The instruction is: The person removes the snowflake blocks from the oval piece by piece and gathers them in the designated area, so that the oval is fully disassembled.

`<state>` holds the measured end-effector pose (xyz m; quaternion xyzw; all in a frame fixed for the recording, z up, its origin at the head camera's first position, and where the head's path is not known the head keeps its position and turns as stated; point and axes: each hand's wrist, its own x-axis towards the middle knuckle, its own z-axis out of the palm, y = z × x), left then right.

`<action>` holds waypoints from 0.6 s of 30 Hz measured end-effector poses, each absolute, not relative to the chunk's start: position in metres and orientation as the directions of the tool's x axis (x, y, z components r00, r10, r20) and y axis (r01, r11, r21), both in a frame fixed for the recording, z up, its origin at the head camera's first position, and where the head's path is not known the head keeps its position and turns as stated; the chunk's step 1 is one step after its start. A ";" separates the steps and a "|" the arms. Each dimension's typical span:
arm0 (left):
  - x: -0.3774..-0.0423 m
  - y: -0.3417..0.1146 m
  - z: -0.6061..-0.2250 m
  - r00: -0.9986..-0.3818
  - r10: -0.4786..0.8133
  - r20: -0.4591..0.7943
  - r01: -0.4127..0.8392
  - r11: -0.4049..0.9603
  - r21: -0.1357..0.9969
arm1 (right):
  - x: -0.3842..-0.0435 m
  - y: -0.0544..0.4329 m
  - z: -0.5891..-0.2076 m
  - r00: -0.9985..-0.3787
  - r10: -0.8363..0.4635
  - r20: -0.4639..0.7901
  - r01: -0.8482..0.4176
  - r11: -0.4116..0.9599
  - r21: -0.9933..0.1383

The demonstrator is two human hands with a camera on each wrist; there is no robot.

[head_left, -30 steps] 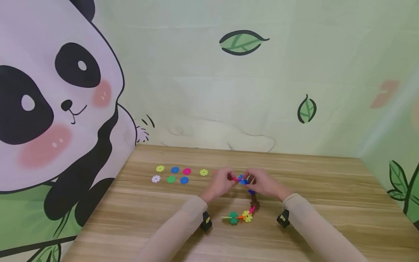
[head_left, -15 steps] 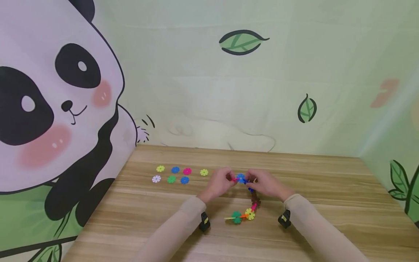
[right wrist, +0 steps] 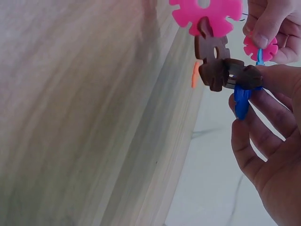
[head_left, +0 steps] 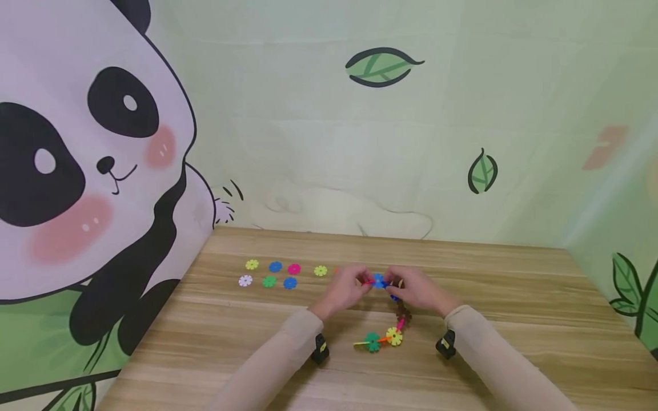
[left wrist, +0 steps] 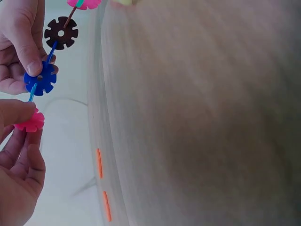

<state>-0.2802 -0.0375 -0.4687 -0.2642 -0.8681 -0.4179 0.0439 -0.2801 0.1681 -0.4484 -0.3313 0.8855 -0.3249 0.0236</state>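
In the head view my left hand (head_left: 345,290) pinches a pink snowflake disc (left wrist: 33,122) between thumb and fingers. My right hand (head_left: 417,290) grips a dark blue snowflake disc (left wrist: 41,80) in the same chain. A lighter blue disc (head_left: 378,280) shows between both hands, slotted to the pink one. From the right hand the chain curves down toward the person through brown discs (right wrist: 214,61), a pink disc (right wrist: 209,12), a yellow disc (head_left: 394,336), an orange one, a green disc (head_left: 372,342) and a yellow-green end disc (head_left: 360,343) seen edge-on. Fingers partly hide the held discs.
Loose snowflake discs lie in two rows at the table's back left, among them a white disc (head_left: 245,281), a green disc (head_left: 269,281) and a pink disc (head_left: 294,269). Orange discs (left wrist: 99,163) lie behind the left hand. A printed backdrop (head_left: 308,142) borders the wooden table (head_left: 514,297).
The hanging end of the chain has swung slightly right. The right fingers have shifted a little, uncovering more of the lighter blue disc; the left hand keeps its pinch.
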 end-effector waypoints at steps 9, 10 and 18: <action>-0.277 -0.035 -0.466 -0.833 0.418 0.363 0.548 0.534 0.644 | -0.277 0.167 -0.445 -0.802 -0.578 0.152 -0.540 0.594 -0.596; -0.277 -0.035 -0.466 -0.832 0.415 0.369 0.551 0.536 0.639 | -0.277 0.167 -0.445 -0.801 -0.579 0.154 -0.543 0.593 -0.594; -0.276 -0.034 -0.463 -0.848 0.395 0.352 0.527 0.563 0.637 | -0.279 0.168 -0.445 -0.783 -0.593 0.187 -0.575 0.576 -0.581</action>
